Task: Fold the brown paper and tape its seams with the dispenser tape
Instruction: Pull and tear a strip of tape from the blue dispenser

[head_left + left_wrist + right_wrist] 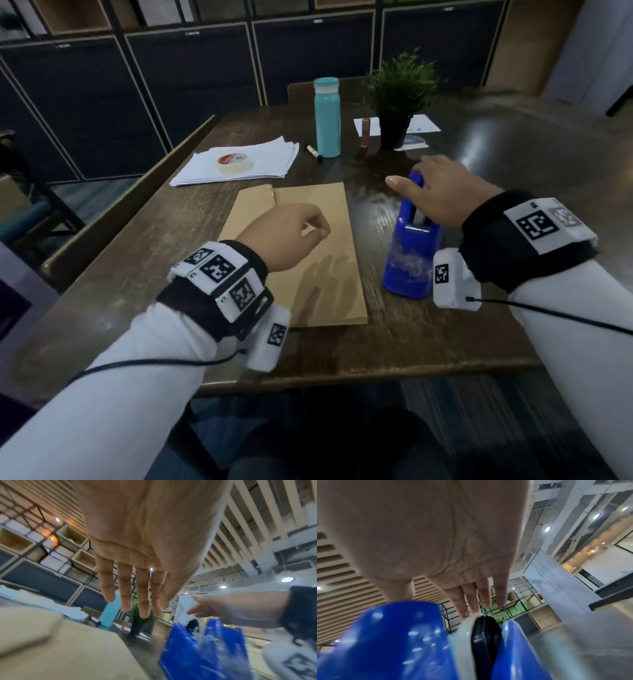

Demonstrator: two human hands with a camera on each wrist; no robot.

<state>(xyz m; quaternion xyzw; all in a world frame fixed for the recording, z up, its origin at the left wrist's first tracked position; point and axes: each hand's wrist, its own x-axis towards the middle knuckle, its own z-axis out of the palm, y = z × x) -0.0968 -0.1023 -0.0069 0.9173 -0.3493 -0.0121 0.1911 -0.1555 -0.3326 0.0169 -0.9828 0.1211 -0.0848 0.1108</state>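
Head view: my right hand point(433, 193) rests over the blue tape dispenser point(409, 250) at centre right of the frame, fingers straight and not clasped around it. My left hand point(291, 236) hovers over the folded brown paper point(329, 212) in the middle of the desk point(428, 342), holding nothing; the left wrist view shows its fingers extended. I judge the risks are the dispenser sliding when I pull tape, or the unpinned fold springing open.

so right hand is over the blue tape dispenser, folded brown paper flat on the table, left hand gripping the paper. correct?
Not quite: the left hand hovers above the brown paper holding nothing, as the left wrist view shows. The rest stands: right hand over the dispenser.
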